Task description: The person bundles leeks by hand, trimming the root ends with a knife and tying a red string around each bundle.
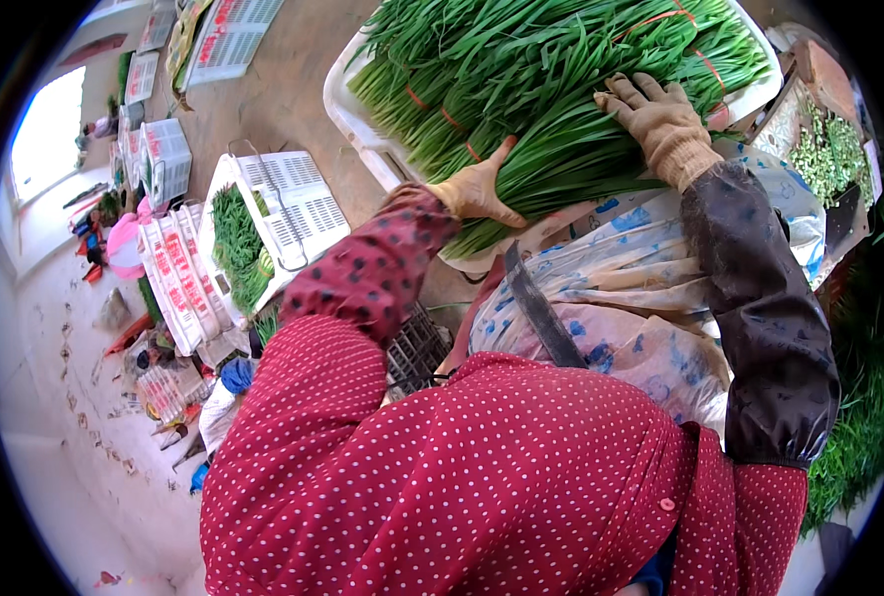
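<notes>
A white plastic crate at the top centre is piled with long green garlic chives, some tied in bunches with thin red bands. My left hand, in a pale yellowish glove, grips the near bunch of garlic chives from its left side. Its thumb and a finger show on either side of the stalks; the other fingers are hidden. On the right, my right hand, in a tan knitted glove, lies on top of the leaves with its fingers spread.
Left of me stands a white slatted crate with a wire handle and greens inside. More white crates line the floor behind it. A pile of loose greens lies at my right, below a box of small cut leaves.
</notes>
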### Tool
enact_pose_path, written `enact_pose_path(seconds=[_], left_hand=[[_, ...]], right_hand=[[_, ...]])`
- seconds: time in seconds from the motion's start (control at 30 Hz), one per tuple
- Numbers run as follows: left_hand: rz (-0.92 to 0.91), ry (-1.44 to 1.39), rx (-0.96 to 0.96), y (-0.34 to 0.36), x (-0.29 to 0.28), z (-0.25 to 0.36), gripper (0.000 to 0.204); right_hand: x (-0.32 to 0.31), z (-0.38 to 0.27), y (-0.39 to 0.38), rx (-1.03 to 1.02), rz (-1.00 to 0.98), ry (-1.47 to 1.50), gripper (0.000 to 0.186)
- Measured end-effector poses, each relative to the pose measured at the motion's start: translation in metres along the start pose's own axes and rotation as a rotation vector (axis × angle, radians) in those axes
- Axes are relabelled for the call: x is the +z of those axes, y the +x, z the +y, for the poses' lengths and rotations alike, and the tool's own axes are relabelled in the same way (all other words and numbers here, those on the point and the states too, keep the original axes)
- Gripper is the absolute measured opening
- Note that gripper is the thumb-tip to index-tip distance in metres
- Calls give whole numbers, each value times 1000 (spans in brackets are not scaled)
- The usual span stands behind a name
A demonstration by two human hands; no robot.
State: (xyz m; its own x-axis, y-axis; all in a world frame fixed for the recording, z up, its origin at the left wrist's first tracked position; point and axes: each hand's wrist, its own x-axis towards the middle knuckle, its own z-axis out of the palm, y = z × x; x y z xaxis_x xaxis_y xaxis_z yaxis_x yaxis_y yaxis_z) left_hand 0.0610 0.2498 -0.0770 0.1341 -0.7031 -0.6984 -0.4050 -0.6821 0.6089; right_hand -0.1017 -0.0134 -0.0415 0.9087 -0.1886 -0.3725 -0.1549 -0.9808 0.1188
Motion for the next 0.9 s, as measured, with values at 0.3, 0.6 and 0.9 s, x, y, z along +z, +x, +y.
enact_pose_path(seconds=[0.3, 0.6, 0.9], left_hand=[[-69, -318, -74, -5, -43, -37, 131], [60, -183, -2, -31, -35, -33, 134], [122, 21, 208, -33, 19, -49, 128]], right_hand=[[-12, 49, -37, 44, 454, 296, 87], [-49, 6, -68, -13, -532, 497, 27], [-42, -19, -59, 56, -532, 325, 27]])
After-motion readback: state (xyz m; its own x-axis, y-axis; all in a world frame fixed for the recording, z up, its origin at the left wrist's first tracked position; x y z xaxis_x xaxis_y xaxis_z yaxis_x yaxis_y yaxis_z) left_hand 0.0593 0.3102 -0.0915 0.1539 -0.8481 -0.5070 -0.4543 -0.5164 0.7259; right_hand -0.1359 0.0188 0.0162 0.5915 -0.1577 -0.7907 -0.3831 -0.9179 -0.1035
